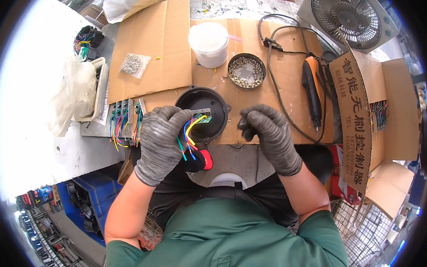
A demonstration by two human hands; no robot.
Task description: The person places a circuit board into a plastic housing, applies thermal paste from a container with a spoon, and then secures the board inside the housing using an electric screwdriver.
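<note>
A worker's grey-gloved left hand [161,134], at eight o'clock of a round black open housing [218,100], clamps thumb and fingers on the edge of a small green circuit board with a silver metal plate [205,118], held over the housing's opening. Red, blue, yellow and green insulated wires [190,132] trail from it toward seven o'clock. The grey-gloved right hand [274,135], between three and four o'clock, has its fingers curled inward; whether the tips meet or pinch anything cannot be told. The board looks light and stiff, its components likely fragile, its wires limp and prone to snagging; the metal plate or bare edges seem the safest hold, though smooth metal may slip against glove fabric. At twelve o'clock stands a white plastic tub [211,46]; at one, a round dark tray of small metal pieces [233,81]; toward half past two, an orange-and-black power screwdriver [312,85].
</note>
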